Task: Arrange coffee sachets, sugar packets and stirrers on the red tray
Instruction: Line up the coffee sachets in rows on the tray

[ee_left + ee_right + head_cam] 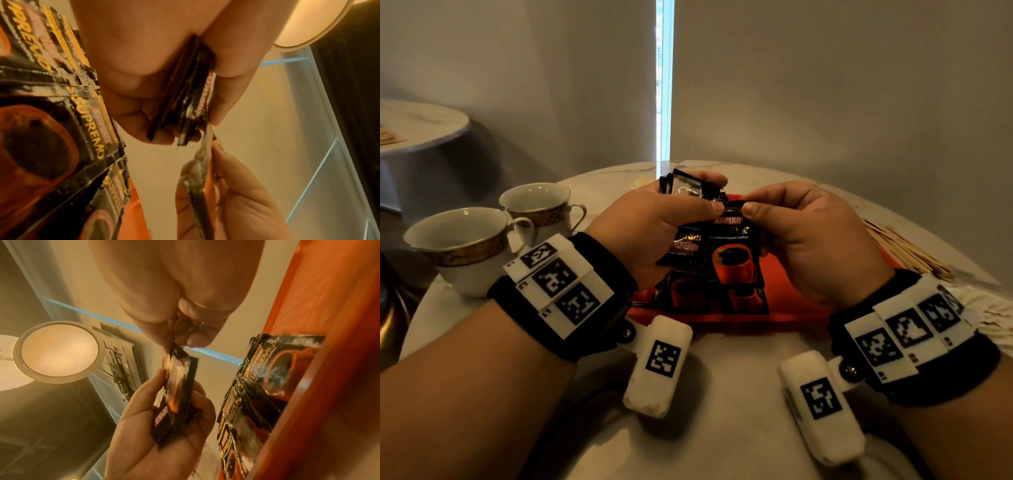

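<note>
My left hand grips a stack of black coffee sachets above the red tray. My right hand pinches the top edge of one sachet, which hangs upright beside the stack. Several more sachets lie in a row on the tray's left part. The left wrist view shows the stack between thumb and fingers, and the right hand on the single sachet. In the right wrist view the pinched sachet touches the stack, and the tray sachets show.
Two white cups with gold bands stand at the left of the round marble table. Wooden stirrers lie to the right of the tray. A second table is at the far left.
</note>
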Available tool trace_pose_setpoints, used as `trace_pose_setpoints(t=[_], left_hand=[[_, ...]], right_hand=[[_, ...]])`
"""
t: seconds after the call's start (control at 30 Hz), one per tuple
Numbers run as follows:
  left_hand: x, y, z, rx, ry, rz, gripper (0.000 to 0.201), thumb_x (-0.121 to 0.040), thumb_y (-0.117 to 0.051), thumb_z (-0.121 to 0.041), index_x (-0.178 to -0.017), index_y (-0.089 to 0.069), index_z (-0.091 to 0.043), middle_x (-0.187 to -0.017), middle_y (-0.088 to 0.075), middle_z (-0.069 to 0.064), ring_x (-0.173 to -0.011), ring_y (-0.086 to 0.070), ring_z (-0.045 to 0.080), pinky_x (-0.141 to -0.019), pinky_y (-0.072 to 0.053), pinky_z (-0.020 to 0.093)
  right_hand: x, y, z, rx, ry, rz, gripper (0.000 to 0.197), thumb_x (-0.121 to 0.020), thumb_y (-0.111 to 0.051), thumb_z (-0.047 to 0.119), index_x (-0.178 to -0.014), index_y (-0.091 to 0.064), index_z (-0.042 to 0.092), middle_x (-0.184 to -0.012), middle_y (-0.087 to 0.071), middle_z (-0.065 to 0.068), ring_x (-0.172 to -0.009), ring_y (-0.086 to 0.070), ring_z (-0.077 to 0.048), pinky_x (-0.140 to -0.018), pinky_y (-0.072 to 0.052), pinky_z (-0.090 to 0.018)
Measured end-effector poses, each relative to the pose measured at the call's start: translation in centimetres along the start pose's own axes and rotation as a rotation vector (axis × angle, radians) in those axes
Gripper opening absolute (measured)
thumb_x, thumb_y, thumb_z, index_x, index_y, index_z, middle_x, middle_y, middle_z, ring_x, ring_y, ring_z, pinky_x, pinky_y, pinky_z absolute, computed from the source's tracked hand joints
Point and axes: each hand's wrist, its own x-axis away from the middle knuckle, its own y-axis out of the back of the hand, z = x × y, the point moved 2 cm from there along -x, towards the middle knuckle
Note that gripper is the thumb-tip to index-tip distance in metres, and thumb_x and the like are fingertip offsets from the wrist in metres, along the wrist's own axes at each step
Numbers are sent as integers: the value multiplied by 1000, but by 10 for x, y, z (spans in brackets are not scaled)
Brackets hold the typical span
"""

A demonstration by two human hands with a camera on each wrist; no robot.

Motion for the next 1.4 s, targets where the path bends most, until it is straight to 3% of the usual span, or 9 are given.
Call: trace_pose_setpoints(t=[0.17,0.27,0.37,0.43,0.57,0.73,0.87,1.03,1.4], left_hand=[[-1,1,1,-33,-31,-59,35,-90,-58,8,-120,-66,-10,-115,-69,30,-100,-70,49,-80,-60,56],[-1,1,2,-77,-43,-83,34,-90,-59,7,-120,-66,-9,-116,-68,30,-104,-68,50,-87,-57,62],[0,0,2,-101,-45,-97,34,-90,-60,7,-120,-66,-9,-118,-68,30,-106,-68,49,-90,-55,63],[1,-1,1,-110,-43,-92,34,-90,-60,6,-121,-66,-8,-119,-68,28,-105,-69,47,-90,-56,62],[2,-2,0,-66,-29,-101,33,-92,-62,0,-124,-64,-6,-115,-70,26,-101,-71,44,-85,-59,57],[-2,3,-2,1,-25,-195,21,-93,-63,-15,-114,-66,-15,-88,-67,9,-72,-65,24,-70,-56,39],[-3,5,-2,-13,-10,-221,19,-94,-64,-19,-112,-67,-18,-88,-68,8,-71,-65,23,-70,-57,39],[-1,4,-3,-8,4,-245,20,-97,-59,-24,-113,-69,-16,-87,-69,8,-66,-65,21,-61,-57,34],[1,6,-8,7,19,-257,28,-98,-51,-30,-113,-70,-17,-96,-68,9,-70,-65,19,-53,-54,29]], right_hand=[[1,-1,-1,-26,-19,39,14,-77,-74,3,-84,-74,16,-87,-75,-10,-77,-70,-25,-63,-52,-35],[2,-1,1,-38,-8,42,23,-82,-68,-9,-92,-71,12,-87,-75,-5,-80,-71,-24,-63,-55,-33],[3,-1,1,-37,-14,49,22,-78,-70,-6,-90,-71,12,-89,-74,-9,-82,-71,-28,-68,-56,-38],[2,1,1,-25,-25,33,21,-79,-69,-7,-88,-70,11,-86,-73,-9,-80,-70,-27,-65,-54,-35],[-2,6,4,10,-32,-2,22,-83,-67,-10,-82,-68,13,-76,-70,-4,-70,-65,-22,-58,-48,-30],[-9,24,1,101,-212,-50,21,-87,-60,-10,-90,-70,8,-68,-67,-4,-55,-52,-13,-49,-37,-25],[-8,27,-10,191,-366,-37,20,-89,-59,-10,-88,-71,6,-66,-62,-7,-49,-48,-11,-43,-34,-24],[-4,23,-14,252,-431,-7,18,-88,-59,-11,-89,-70,3,-70,-62,-11,-50,-50,-11,-41,-36,-23],[-2,22,-15,402,-412,4,15,-83,-68,-9,-89,-74,3,-72,-70,-10,-51,-56,-11,-45,-42,-26]])
